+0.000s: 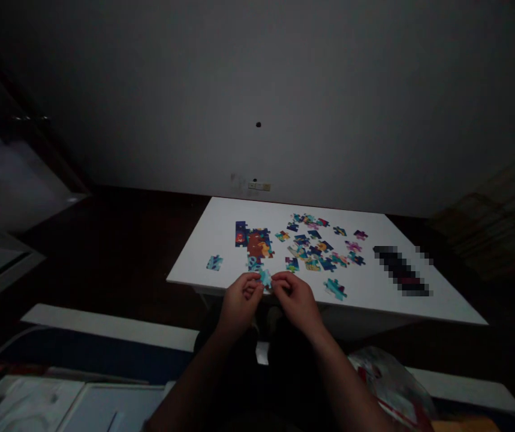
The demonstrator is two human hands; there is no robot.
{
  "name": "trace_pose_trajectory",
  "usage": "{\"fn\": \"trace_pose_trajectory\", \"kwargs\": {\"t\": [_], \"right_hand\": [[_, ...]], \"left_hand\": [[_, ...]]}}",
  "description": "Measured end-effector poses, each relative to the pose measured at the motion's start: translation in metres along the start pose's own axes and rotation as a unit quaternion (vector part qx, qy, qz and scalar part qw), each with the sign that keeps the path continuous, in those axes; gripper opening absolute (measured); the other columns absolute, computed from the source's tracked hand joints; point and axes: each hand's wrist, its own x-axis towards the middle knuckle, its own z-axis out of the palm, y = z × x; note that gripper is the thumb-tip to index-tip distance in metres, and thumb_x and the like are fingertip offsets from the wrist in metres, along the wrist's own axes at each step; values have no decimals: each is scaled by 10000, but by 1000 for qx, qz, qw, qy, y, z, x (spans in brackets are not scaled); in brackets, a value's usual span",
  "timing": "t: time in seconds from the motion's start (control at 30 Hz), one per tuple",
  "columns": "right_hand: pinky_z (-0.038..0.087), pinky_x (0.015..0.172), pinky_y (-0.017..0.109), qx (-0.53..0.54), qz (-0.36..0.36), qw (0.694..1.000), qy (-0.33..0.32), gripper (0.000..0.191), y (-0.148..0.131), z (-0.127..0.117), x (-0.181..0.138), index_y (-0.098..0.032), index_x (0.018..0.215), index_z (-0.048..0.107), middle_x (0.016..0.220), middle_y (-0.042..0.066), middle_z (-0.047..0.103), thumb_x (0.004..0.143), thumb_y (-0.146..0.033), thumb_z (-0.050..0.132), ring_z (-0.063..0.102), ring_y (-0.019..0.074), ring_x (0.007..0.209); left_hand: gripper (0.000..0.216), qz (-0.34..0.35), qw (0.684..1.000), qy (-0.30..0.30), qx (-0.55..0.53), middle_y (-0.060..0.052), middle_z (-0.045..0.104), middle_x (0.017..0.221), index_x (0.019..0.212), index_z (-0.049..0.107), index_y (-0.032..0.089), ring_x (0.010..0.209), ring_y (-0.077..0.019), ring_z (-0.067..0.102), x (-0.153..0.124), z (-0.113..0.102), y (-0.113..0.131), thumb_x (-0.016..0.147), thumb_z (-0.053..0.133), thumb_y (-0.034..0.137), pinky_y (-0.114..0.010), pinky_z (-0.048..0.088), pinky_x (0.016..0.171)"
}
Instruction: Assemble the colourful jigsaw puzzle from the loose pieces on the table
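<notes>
Blue jigsaw piece (265,278) is pinched by the curled fingers of left hand (241,303) and right hand (295,300); joined pieces (250,237) are laid just ahead of left hand on white table (212,234)

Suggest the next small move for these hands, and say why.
Probably offer the pale blue jigsaw piece, held between the left hand and right hand, to the similar blue piece just ahead on the white table: the colours look alike and it lies closest.

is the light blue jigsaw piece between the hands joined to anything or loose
Loose: the light blue jigsaw piece is pinched between the left hand and right hand, apart from the joined multicoloured puzzle section on the white table.
</notes>
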Motion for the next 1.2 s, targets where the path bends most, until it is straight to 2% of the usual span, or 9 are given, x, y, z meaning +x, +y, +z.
{"fn": "trace_pose_trajectory", "kwargs": {"t": [0.17,0.3,0.4,0.67,0.73,0.83,0.9,1.0,1.2], "right_hand": [[550,785,333,-53,-57,996,-43,203,-8,34,17,-239,1045,755,895,33,818,979,-379,625,768,231,838],[509,776,335,-212,-120,970,-1,211,1,40,32,-232,1004,765,891,59,790,997,-341,584,732,244,856],[491,758,323,-243,-121,962,25,214,12,38,35,-223,986,750,862,53,770,999,-325,563,719,232,823],[484,741,313,-259,-129,957,14,197,16,41,28,-239,957,739,798,30,750,1007,-304,561,720,224,778],[501,759,311,-231,-125,965,30,204,14,42,29,-233,1009,741,830,32,760,1017,-314,554,725,219,787],[537,792,317,-166,-112,977,70,303,13,41,31,-196,1244,696,972,58,783,1035,-352,542,719,207,786],[557,828,332,-145,-106,980,89,385,13,39,32,-176,1357,639,1097,93,787,1043,-375,535,731,215,838],[562,871,339,-147,-104,981,78,329,14,38,32,-206,1302,655,1169,99,795,1054,-362,507,761,238,957],[546,836,303,-166,-101,979,64,214,12,36,32,-242,1159,685,1033,59,807,1022,-306,534,770,237,931]], "left_hand": [[283,37,992,29,120,-32,792,940,1207,695,231,841,-190,745,11,-46,4,950,662,347,-311,552,784],[312,82,961,31,262,-49,809,1019,1294,660,242,949,-228,757,39,-72,10,992,594,278,-361,544,877],[318,101,928,28,359,-58,808,1014,1315,659,242,992,-256,744,63,-78,12,1016,554,262,-373,519,882],[368,120,912,17,393,-95,798,1038,1363,666,227,1039,-303,711,98,-64,9,1019,539,259,-433,494,954],[387,125,917,27,377,-91,796,1034,1387,649,225,1048,-305,711,92,-59,7,1022,531,275,-455,500,977],[389,135,954,34,264,-74,796,1051,1371,646,227,1002,-268,731,72,-46,1,1005,586,342,-438,535,969],[388,125,976,-1,179,-62,802,1061,1351,645,230,1000,-238,752,56,-33,-4,999,613,389,-404,558,971],[381,100,988,-27,116,-55,812,1025,1323,655,229,964,-220,776,38,-14,-10,987,617,404,-374,595,930],[351,124,977,-8,174,-85,814,1164,1250,701,242,1016,-245,790,36,-5,-16,923,637,352,-394,636,922]]}}
